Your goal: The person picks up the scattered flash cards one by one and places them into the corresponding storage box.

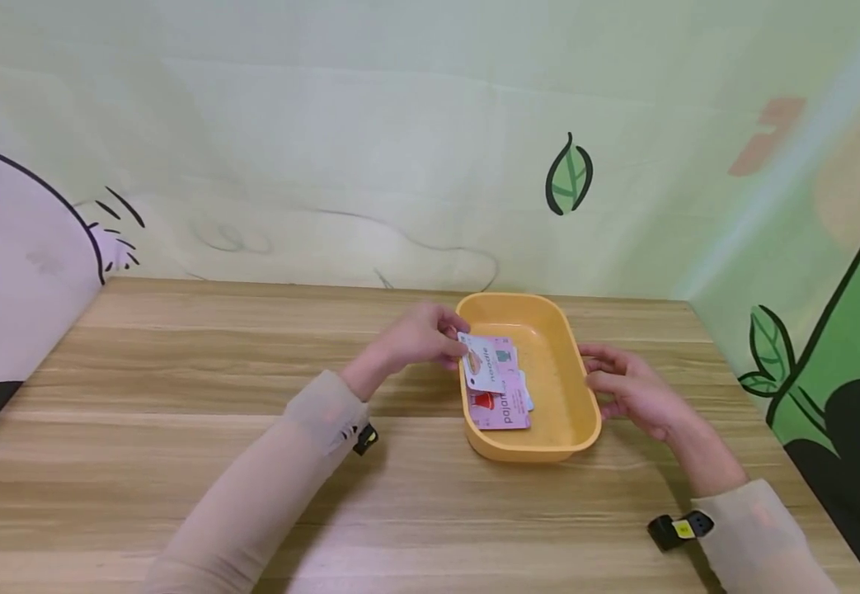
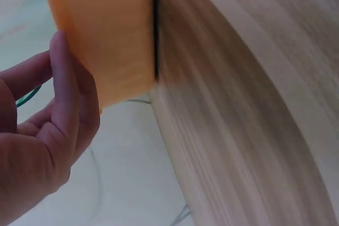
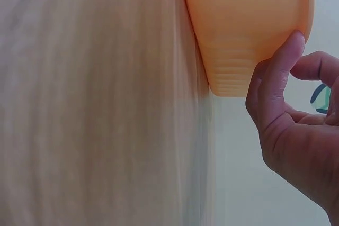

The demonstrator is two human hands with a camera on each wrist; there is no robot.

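Note:
A yellow plastic tray (image 1: 556,363) with rounded corners stands on the table between both hands. Inside it, on the left, several flashcards overlap: a white "noodle" card (image 1: 483,363) on top, and a pink card (image 1: 502,408) reading "paja…", partly covered. My left hand (image 1: 430,334) holds the tray's left rim, its thumb beside the noodle card's edge. In the left wrist view, a fingertip rests on the tray's outer wall (image 2: 111,30). My right hand (image 1: 633,388) grips the right rim, fingers against the outside, as the right wrist view also shows.
The wood-grain table (image 1: 177,429) meets a printed wall cloth (image 1: 326,165) along its back edge. More printed cloth rises at the right side. Each wrist wears a small black camera (image 1: 673,532).

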